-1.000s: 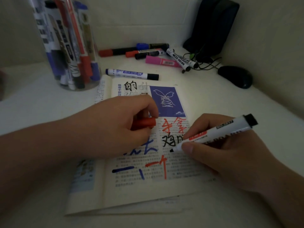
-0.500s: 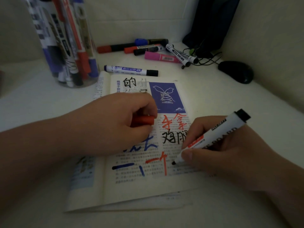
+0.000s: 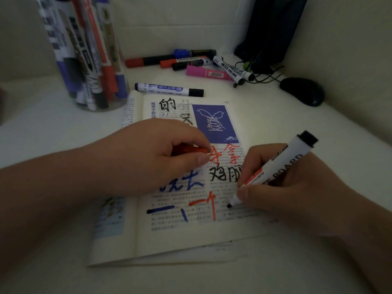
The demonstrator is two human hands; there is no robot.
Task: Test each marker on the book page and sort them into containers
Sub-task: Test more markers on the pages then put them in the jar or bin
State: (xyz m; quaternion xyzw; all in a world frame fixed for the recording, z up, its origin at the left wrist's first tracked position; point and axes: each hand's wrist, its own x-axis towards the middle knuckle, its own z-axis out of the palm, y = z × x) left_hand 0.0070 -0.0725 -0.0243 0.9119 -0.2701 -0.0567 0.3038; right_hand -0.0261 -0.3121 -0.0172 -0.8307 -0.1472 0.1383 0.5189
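An open book point(image 3: 180, 236) lies in the middle of the white table, its page covered with black, red and blue marker strokes. My right hand point(image 3: 297, 187) grips a white whiteboard marker point(image 3: 282, 166) with a black end, its tip touching the page at the lower right beside a red stroke. My left hand point(image 3: 148, 158) rests on the page and pinches a red cap point(image 3: 191, 150). A clear jar point(image 3: 89, 60) full of markers stands at the back left.
A loose marker point(image 3: 169, 89) lies just above the book. Several more markers point(image 3: 191, 62), one of them pink, lie at the back. A black mouse point(image 3: 302, 91) and a dark bag point(image 3: 273, 28) with cables sit at the back right, near the walls.
My right hand has brought the marker tip down the page, from beside the black characters to the lower right by the red stroke. My left hand has stayed put.
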